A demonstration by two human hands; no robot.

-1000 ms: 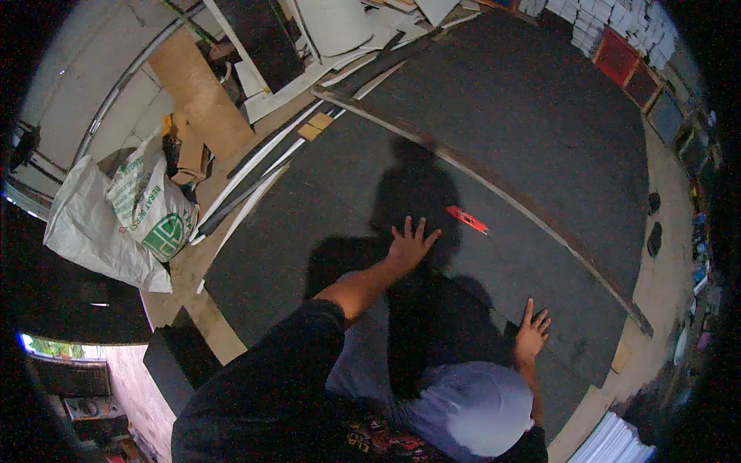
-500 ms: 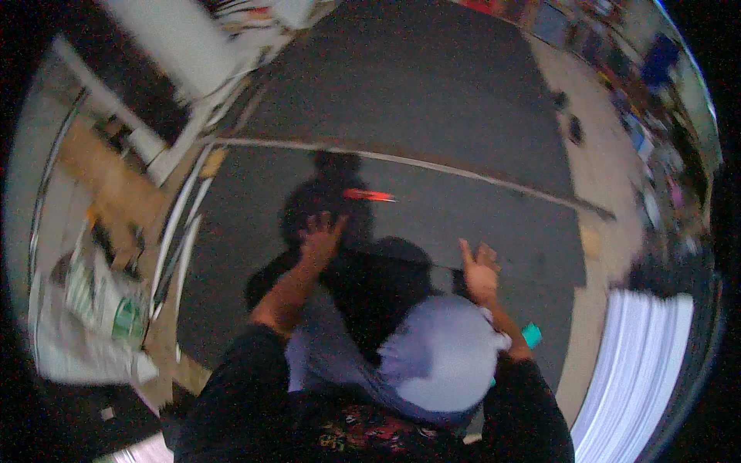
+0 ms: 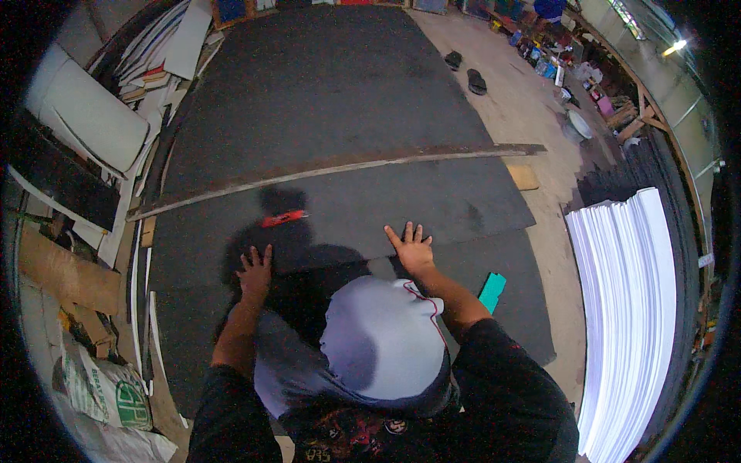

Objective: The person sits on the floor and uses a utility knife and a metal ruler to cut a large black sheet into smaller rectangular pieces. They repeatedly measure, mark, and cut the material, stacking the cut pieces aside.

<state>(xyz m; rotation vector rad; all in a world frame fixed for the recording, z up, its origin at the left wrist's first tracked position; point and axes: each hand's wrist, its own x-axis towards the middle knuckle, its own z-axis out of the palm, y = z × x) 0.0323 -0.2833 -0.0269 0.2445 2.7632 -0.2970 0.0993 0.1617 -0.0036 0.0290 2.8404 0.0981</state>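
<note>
1. Our bare left hand (image 3: 255, 274) is palm down with its fingers spread. It looks flat on the wide, thin, dark grey sheet (image 3: 370, 197), in a dark shadow.
2. Our bare right hand (image 3: 414, 251) is palm down too, fingers spread and thumb out to the side. It lies over the sheet's near edge, and there is a wide gap between our two hands.
3. The sheet is right in front of us. Its near edge slants up to a corner on the right.
4. Past that edge, closer to us, we see a second flat, dark grey sheet (image 3: 517, 332). We cannot tell if the two overlap.
5. A slim red cutter knife (image 3: 284, 218) lies just past our left hand, well in from the side edges.
6. A long, thin, brown and grey bar (image 3: 347, 163) lies right across, and its ends poke out past both sides. A broad band of sheet sits between the bar and our hands.
7. A small, flat, teal green block (image 3: 492, 292) lies near our right forearm.
8. On the right, a strip of pale, hard floor (image 3: 532, 100) runs between the dark edges and a tall stack of thin white sheets (image 3: 629, 316). Two dark sandals (image 3: 477, 82) sit farther up that strip.
</note>
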